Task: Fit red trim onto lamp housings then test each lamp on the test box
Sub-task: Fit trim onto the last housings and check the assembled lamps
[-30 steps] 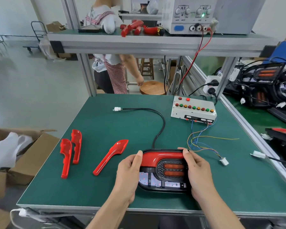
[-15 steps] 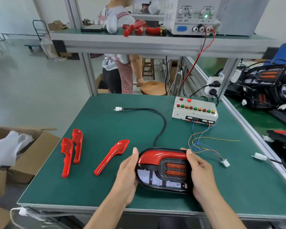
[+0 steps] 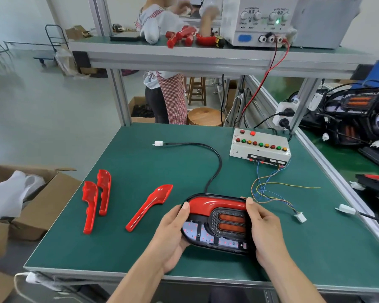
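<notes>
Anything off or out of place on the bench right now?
Nothing stands out. Both hands, left hand and right hand, grip the lamp, red trim seated along its top. Three spare trims lie flat. The lamp's connector is not plugged in.

Hidden and cut-off parts

Both hands' fingers vanish behind the lamp (image 3: 217,224); its cable's (image 3: 208,158) near end is hidden behind it. The supply's (image 3: 260,20) top is cropped, its dial labels blurred. The far person's head is cropped.
</notes>
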Available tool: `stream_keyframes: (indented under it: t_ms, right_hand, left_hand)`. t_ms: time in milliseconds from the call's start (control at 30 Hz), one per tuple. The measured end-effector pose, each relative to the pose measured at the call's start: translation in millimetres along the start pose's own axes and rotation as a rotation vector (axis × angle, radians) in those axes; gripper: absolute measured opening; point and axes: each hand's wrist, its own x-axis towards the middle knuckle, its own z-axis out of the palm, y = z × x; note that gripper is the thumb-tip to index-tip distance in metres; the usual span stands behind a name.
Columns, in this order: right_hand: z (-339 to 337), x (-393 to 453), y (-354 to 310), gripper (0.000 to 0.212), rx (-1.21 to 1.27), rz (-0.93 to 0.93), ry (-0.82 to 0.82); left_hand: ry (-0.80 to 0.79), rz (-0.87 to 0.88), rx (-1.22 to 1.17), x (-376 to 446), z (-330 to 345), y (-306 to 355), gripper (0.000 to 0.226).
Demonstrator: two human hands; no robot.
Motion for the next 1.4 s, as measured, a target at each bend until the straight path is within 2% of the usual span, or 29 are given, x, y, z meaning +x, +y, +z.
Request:
stream_keyframes:
  t_ms: [67, 133, 233, 333, 367, 433, 467, 533, 600, 667, 833, 1000, 1200, 1400]
  right_hand:
    - [-3, 4, -2, 0.033, -0.267, -0.081, -0.004]
    - [-5, 8, -9, 0.028, -0.495, -0.16, 0.038]
    - [-2, 8, -19, 0.015, -0.43, -0.137, -0.04]
    - [-1, 6, -17, 0.016, -0.473, -0.152, -0.079]
    - [-2, 4, -18, 0.019, -0.568, -0.194, -0.052]
    - [-2, 1, -24, 0.042, -0.757, -0.365, -0.016]
    - [1, -2, -31, 0.051, -0.811, -0.466, -0.048]
    - [13, -4, -47, 0.067, -0.956, -0.596, -0.214]
    - [27, 2, -60, 0.078, -1.13, -0.577, -0.425]
    - [39, 11, -70, 0.076, -1.209, -0.494, -0.592]
    - [50, 27, -77, 0.037, -1.082, -0.434, -0.765]
    - [50, 31, -76, 0.048, -1.006, -0.412, -0.816]
    - [50, 35, -78, 0.024, -0.939, -0.344, -0.828]
    - [54, 31, -71, 0.02, -0.94, -0.389, -0.754]
  left_hand:
    - [0.008, -0.004, -0.001, 0, 0, 1, 0.036]
    - [0.013, -0.015, -0.009, 1, -1, 2, 0.035]
    - [0.027, -0.011, -0.022, 1, -1, 4, 0.034]
    - [0.055, 0.004, -0.019, 1, 0, 4, 0.039]
    - [0.061, 0.006, -0.01, 1, 1, 4, 0.039]
    - [0.062, 0.012, 0.012, 2, 2, 5, 0.037]
    - [0.053, 0.018, 0.021, 2, 2, 5, 0.037]
    - [0.017, 0.035, 0.035, 1, 2, 8, 0.037]
    - [-0.022, 0.051, 0.06, -1, 3, 12, 0.035]
    - [-0.034, 0.058, 0.08, -2, 4, 14, 0.036]
    - [-0.026, 0.077, 0.109, -3, 3, 15, 0.035]
    - [-0.037, 0.061, 0.125, -3, 2, 14, 0.032]
    - [-0.076, 0.017, 0.003, -2, -2, 16, 0.034]
    - [-0.033, 0.031, 0.003, 2, -3, 11, 0.03]
